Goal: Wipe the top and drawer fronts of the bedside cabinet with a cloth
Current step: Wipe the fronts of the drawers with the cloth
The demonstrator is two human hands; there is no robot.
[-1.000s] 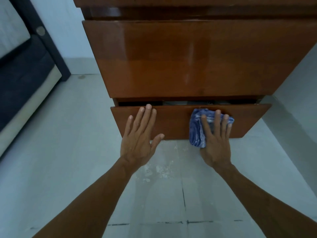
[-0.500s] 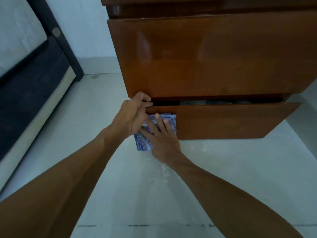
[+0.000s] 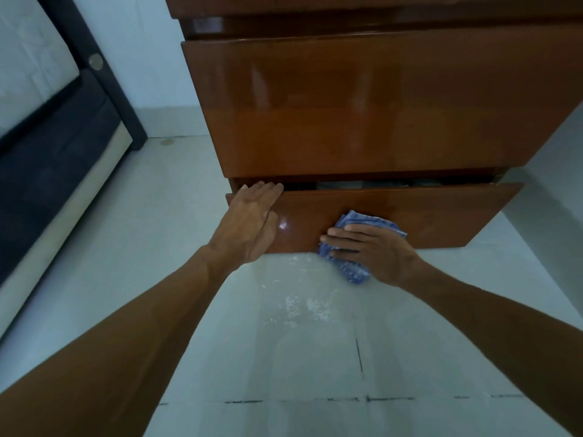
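Note:
The glossy brown bedside cabinet point(image 3: 362, 105) fills the upper middle of the head view. Its bottom drawer point(image 3: 441, 212) stands slightly pulled out, with a dark gap above its front. My left hand point(image 3: 252, 216) lies flat on the left end of that drawer front, fingertips reaching over its top edge. My right hand point(image 3: 372, 250) presses a blue and white cloth point(image 3: 353, 269) against the lower middle of the same drawer front with straight fingers pointing left. Part of the cloth hangs below the drawer's bottom edge.
A dark bed frame point(image 3: 56, 146) with a pale mattress point(image 3: 28, 64) stands at the left. Pale floor tiles point(image 3: 299, 357) run from the cabinet toward me, with whitish smears just below the drawer. A light wall is behind and to the right.
My right hand slid the cloth from the drawer's left end to its middle, after an earlier sweep leftward. My left hand flattened against the drawer's left end.

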